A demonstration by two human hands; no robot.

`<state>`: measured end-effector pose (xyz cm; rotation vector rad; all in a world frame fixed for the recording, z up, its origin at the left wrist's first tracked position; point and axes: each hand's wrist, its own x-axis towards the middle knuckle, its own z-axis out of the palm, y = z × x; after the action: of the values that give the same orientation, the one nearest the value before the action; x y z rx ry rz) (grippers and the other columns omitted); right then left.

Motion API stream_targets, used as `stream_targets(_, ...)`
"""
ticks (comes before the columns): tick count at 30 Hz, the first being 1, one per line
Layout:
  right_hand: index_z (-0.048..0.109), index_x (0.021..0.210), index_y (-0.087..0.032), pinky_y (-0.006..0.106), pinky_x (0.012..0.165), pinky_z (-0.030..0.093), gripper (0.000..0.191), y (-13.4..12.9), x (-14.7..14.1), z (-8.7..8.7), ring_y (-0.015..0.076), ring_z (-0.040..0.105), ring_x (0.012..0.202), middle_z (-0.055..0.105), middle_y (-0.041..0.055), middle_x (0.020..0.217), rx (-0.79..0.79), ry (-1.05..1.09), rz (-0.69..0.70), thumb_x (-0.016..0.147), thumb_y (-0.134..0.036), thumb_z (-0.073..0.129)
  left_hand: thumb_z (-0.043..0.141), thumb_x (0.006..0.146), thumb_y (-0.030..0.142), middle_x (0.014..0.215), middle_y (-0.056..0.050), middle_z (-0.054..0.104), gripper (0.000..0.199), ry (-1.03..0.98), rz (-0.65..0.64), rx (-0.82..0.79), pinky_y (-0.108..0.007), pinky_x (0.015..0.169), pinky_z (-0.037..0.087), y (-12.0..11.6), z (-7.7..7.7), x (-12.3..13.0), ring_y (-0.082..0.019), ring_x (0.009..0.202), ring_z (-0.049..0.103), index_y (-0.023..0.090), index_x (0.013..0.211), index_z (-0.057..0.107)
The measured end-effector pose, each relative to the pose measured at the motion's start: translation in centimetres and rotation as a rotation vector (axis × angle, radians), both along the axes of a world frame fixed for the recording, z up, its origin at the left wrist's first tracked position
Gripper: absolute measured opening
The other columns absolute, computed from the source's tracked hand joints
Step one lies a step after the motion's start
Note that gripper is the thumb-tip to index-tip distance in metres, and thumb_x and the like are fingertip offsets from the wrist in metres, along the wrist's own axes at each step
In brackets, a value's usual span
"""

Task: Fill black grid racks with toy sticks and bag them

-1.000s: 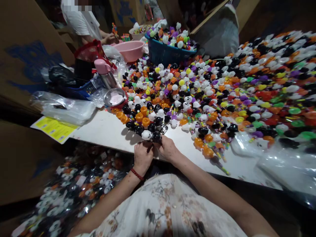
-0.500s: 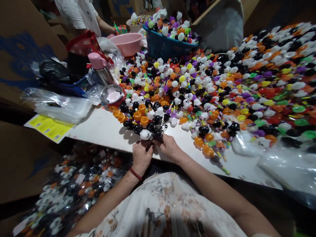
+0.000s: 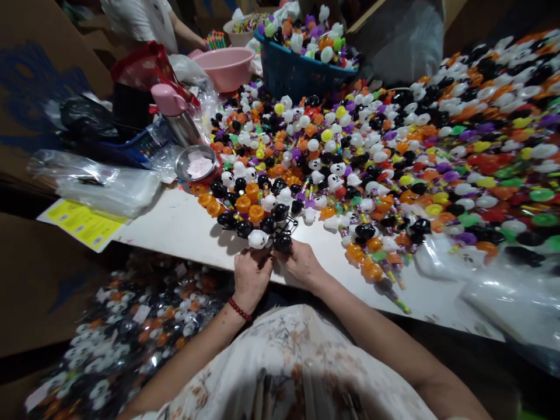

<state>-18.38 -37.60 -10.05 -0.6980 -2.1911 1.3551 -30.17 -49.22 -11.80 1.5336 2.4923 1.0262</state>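
At the table's front edge my left hand (image 3: 252, 274) is closed, its fingers curled in beside a white skull-like topper (image 3: 258, 238). My right hand (image 3: 301, 262) is closed too, thumb and fingers pinched together just below a round black topper (image 3: 282, 241). The two hands almost meet, and what lies between their fingers is hidden. Directly beyond them is a cluster of orange pumpkin toppers (image 3: 243, 203) and black toppers (image 3: 243, 228). A small black wire-like frame (image 3: 292, 223) shows next to the black topper.
A big heap of Halloween novelties (image 3: 376, 157) covers the white table (image 3: 184, 227). Behind stand a blue basket (image 3: 301, 73), a pink basin (image 3: 225, 67) and a co-worker (image 3: 140, 23). Left are a thermos (image 3: 175, 116), a metal bowl (image 3: 195, 163) and plastic bags (image 3: 105, 181); bagged toys (image 3: 144, 326) lie below.
The camera view has shifted slightly, so the background sits a little differently. Both hands stay closed in nearly the same place at the table edge.
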Motion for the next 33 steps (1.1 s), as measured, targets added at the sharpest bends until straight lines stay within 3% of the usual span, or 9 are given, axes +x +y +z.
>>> stream_targets(8, 0.061, 0.091, -0.019, 0.025, 0.068, 0.044, 0.007, 0.5, 0.0, 0.3, 0.0166, 0.061, 0.074, 0.069, 0.0033, 0.083, 0.068, -0.097, 0.031, 0.087, -0.021, 0.056, 0.065, 0.082, 0.021, 0.096, -0.005, 0.073, 0.017, -0.008, 0.016, 0.019, -0.039, 0.082, 0.042, 0.0, -0.2, 0.0, -0.026, 0.094, 0.063, 0.023, 0.098, 0.072)
stream_targets(15, 0.054, 0.095, -0.019, 0.025, 0.069, 0.043, 0.015, -0.2, -0.3, 0.9, 0.019, 0.06, 0.078, 0.065, 0.0059, 0.086, 0.247, -0.223, 0.104, 0.084, -0.01, 0.049, 0.063, 0.083, 0.025, 0.089, -0.005, 0.073, 0.01, -0.067, 0.007, -0.048, -0.036, 0.074, 0.041, 0.1, 0.0, -0.1, -0.024, 0.086, 0.063, 0.021, 0.086, 0.071)
stream_targets(21, 0.051, 0.088, -0.021, 0.026, 0.072, 0.043, 0.018, -0.6, -0.3, 0.3, 0.0192, 0.057, 0.08, 0.063, 0.0056, 0.086, 0.363, -0.195, 0.126, 0.077, -0.007, 0.05, 0.06, 0.083, 0.027, 0.083, -0.007, 0.071, 0.012, 0.014, -0.005, -0.055, -0.037, 0.072, 0.041, 0.1, -0.5, -0.4, -0.025, 0.084, 0.064, 0.02, 0.079, 0.068)
stream_targets(26, 0.056, 0.086, -0.019, 0.028, 0.073, 0.046, 0.015, -0.5, -0.8, 0.3, 0.0197, 0.058, 0.08, 0.064, 0.0064, 0.085, 0.303, -0.206, 0.117, 0.08, -0.007, 0.051, 0.061, 0.083, 0.03, 0.079, -0.007, 0.07, 0.013, 0.047, -0.002, -0.069, -0.038, 0.068, 0.04, 0.2, -0.1, -0.3, -0.026, 0.079, 0.063, 0.02, 0.078, 0.068)
stream_targets(30, 0.061, 0.105, -0.016, 0.029, 0.079, 0.05, 0.021, -0.8, 0.6, 1.4, 0.0193, 0.063, 0.087, 0.067, 0.0081, 0.097, 0.207, -0.093, 0.105, 0.085, -0.011, 0.058, 0.061, 0.085, 0.032, 0.086, -0.008, 0.07, 0.015, 0.12, -0.017, -0.086, -0.039, 0.073, 0.041, 0.1, 0.5, -0.1, -0.028, 0.085, 0.064, 0.019, 0.086, 0.069)
stream_targets(33, 0.058, 0.118, -0.017, 0.031, 0.087, 0.051, 0.027, -0.6, 3.8, 2.6, 0.0199, 0.063, 0.097, 0.066, 0.0106, 0.107, 0.292, -0.006, 0.056, 0.092, -0.019, 0.058, 0.06, 0.089, 0.039, 0.084, -0.008, 0.07, 0.022, 0.18, -0.057, -0.039, -0.04, 0.076, 0.042, 0.0, 0.5, -0.3, -0.028, 0.084, 0.064, 0.018, 0.085, 0.068)
